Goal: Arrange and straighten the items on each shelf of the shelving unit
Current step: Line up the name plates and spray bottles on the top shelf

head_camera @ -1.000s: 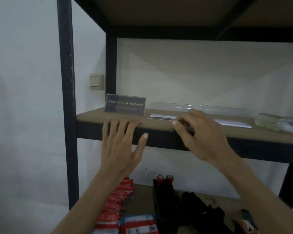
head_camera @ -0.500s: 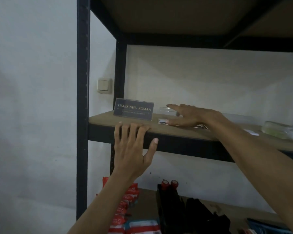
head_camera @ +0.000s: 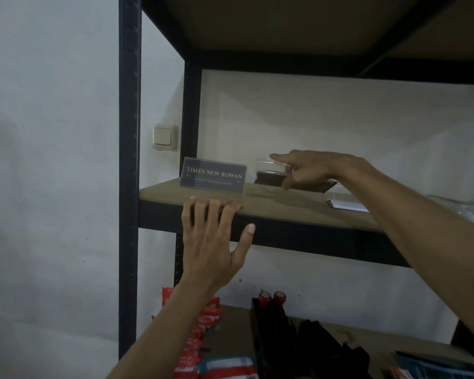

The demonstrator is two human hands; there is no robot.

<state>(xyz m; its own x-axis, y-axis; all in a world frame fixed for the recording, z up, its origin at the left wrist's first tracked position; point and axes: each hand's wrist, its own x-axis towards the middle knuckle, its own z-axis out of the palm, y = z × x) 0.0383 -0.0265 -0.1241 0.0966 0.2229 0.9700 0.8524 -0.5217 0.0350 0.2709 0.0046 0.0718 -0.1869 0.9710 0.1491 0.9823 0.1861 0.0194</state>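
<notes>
**Hands.**
- Left hand (head_camera: 212, 242): released. Four straight fingers are laid over the front edge of the middle shelf (head_camera: 285, 207) with the thumb spread below the lip. It holds nothing.
- Right hand (head_camera: 309, 170): forefinger stretched along the top edge of the clear stand (head_camera: 268, 170), the other fingers curled at its right end. It appears to be grasping the stand, though the transparent plastic blurs the contact.

**Middle shelf, counted.**
- One nameplate (head_camera: 212, 175) lettered "TIMES NEW ROMAN", upright at the left end, just behind the left fingertips.
- One clear stand, just right of the nameplate and apart from it.
- One white card (head_camera: 346, 205), lying flat near the front edge.
- One clear plastic item (head_camera: 465, 207), cut off at the right border.

**Lower shelf.**
- One stack of red packets (head_camera: 203, 335); the number cannot be counted.
- Two red-capped items (head_camera: 271, 298), standing in a black holder (head_camera: 268, 337).

**Room.** Bare board runs along the front edge between the nameplate and the card.

**Wall.** One light switch (head_camera: 163, 136), left of the rear upright.
</notes>
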